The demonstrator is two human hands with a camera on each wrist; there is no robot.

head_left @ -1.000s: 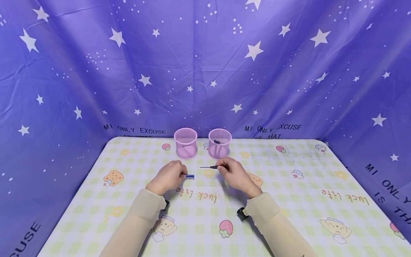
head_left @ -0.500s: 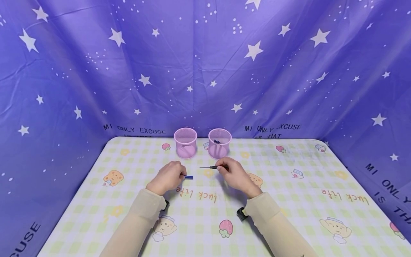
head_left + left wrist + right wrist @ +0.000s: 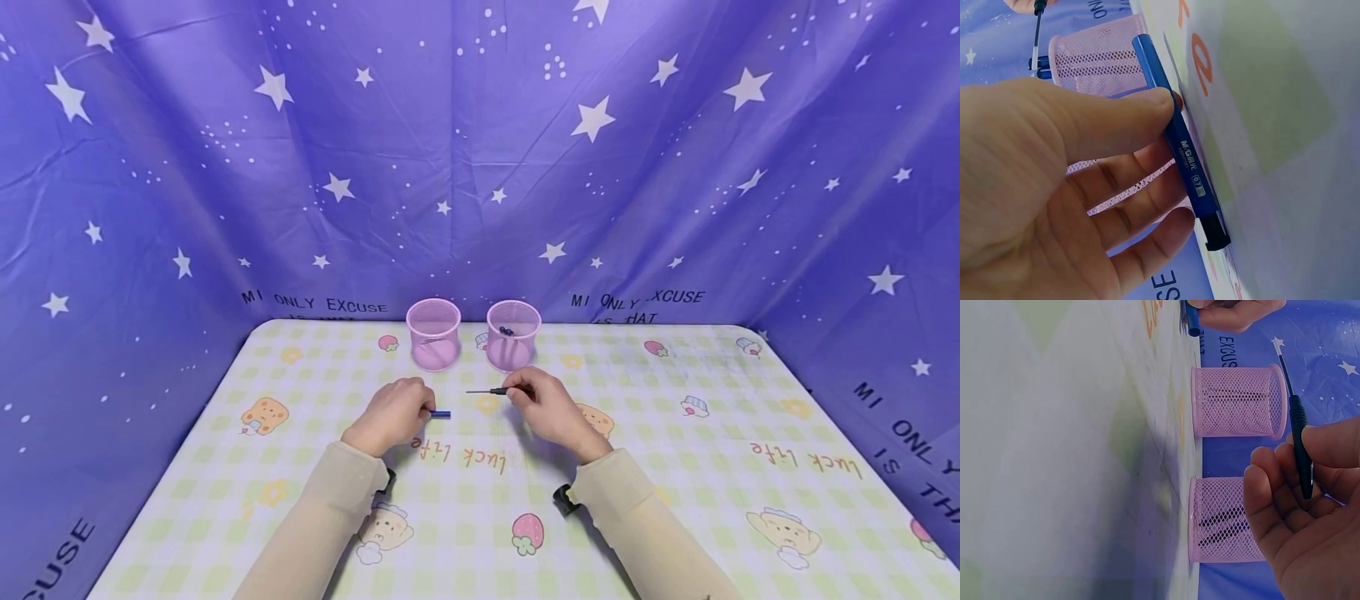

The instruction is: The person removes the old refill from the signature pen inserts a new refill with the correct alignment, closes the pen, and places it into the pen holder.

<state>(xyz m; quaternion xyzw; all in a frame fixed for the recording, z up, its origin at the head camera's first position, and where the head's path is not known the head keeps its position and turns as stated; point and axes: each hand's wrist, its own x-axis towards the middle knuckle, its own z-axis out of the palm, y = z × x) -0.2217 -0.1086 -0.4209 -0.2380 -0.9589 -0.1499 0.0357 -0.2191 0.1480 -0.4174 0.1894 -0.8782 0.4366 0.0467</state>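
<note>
Above the table, my left hand [image 3: 393, 410] pinches a blue pen barrel [image 3: 1186, 159] between thumb and fingers. White print with "0.7" and a black end show on the barrel in the left wrist view; its other end points right, toward my right hand. My right hand [image 3: 547, 408] pinches the pen's black ribbed grip section [image 3: 1300, 437]. From that section a thin refill [image 3: 1286, 378] with a whitish end sticks out leftward, toward the barrel. A gap separates the two pen parts, and the refill lies slightly farther from me than the barrel.
Two pink mesh pen cups stand beyond my hands. The left cup [image 3: 433, 354] holds thin dark pieces; the right cup [image 3: 513, 354] holds dark blue-ended pens. A checked tablecloth [image 3: 675, 467] covers the table, and a purple star curtain [image 3: 480, 125] hangs behind and at both sides.
The free end of the blue barrel in my left hand has dipped slightly toward me and drawn a little left. My right hand and the grip section stay almost still.
</note>
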